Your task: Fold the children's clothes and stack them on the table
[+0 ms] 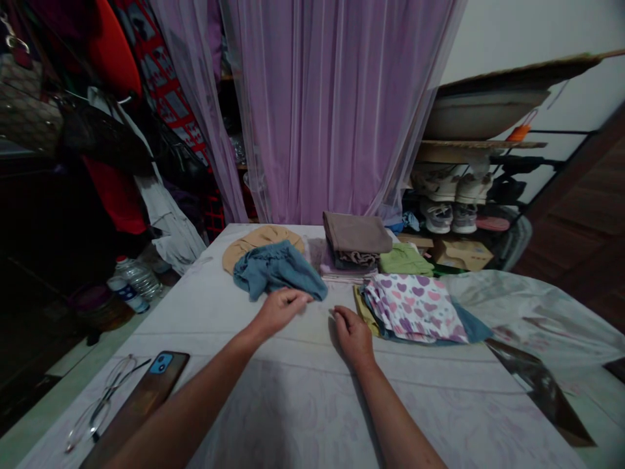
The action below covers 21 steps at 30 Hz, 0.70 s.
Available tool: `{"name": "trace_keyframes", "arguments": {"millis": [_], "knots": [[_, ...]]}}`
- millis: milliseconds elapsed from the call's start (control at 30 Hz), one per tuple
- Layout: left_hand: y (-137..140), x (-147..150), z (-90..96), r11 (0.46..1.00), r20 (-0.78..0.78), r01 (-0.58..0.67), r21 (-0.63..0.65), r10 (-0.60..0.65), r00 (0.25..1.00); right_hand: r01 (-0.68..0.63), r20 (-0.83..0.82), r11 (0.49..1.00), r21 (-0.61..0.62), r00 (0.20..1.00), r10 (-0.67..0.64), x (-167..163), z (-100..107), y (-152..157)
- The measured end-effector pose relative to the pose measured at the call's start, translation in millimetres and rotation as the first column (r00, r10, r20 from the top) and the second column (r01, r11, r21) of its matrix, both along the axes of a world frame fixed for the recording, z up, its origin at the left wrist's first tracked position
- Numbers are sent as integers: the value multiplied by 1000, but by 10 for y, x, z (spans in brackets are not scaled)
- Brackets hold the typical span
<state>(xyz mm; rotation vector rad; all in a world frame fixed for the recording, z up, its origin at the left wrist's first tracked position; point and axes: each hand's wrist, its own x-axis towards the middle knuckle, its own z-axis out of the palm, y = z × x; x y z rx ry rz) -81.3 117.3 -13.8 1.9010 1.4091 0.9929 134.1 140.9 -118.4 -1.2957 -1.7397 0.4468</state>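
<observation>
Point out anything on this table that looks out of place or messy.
The blue garment stands out: it lies crumpled, partly over the tan cloth, whereas the brown cloth and heart-print cloth lie folded. No spill shows.

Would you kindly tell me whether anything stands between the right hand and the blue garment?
Nothing visible does: only the white cloth shows between the right hand and the blue garment.

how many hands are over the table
2. The left hand is at the near edge of the crumpled blue cloth; the right hand is just left of the heart-print cloth. No other hand is in view.
</observation>
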Motion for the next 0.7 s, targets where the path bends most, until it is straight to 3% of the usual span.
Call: {"name": "trace_keyframes", "arguments": {"millis": [100, 200, 267, 333, 400, 467, 567, 700], "knots": [[-364, 274, -153, 979, 102, 177, -106, -166, 981, 13, -77, 999, -47, 997, -16, 15, 3, -28], [-446, 295, -240, 969, 100, 234, -76, -226, 969, 13, -127, 996, -84, 992, -24, 23, 26, -104], [-381, 156, -262, 989, 64, 139, -43, -136, 989, -7, -144, 995, -96, 990, -7, 23, 40, -172], [-268, -70, -268, 997, -83, -61, 49, 65, 994, -24, -145, 995, -100, 989, 9, 19, 41, -238], [-144, -322, -263, 941, -312, -262, 215, 320, 895, -36, -132, 995, -96, 991, 23, 13, 22, -283], [-30, -542, -244, 895, -499, -341, 287, 443, 745, -44, -110, 994, -100, 993, 33, 3, -12, -296], [108, -722, -182, 909, -676, -346, 233, 407, 614, -33, -62, 992, -126, 998, 26, -35, -37, -236], [232, -711, -78, 940, -751, -304, 155, 312, 583, 29, 45, 986, -165, 999, -22, -191, 118, 4]]}}
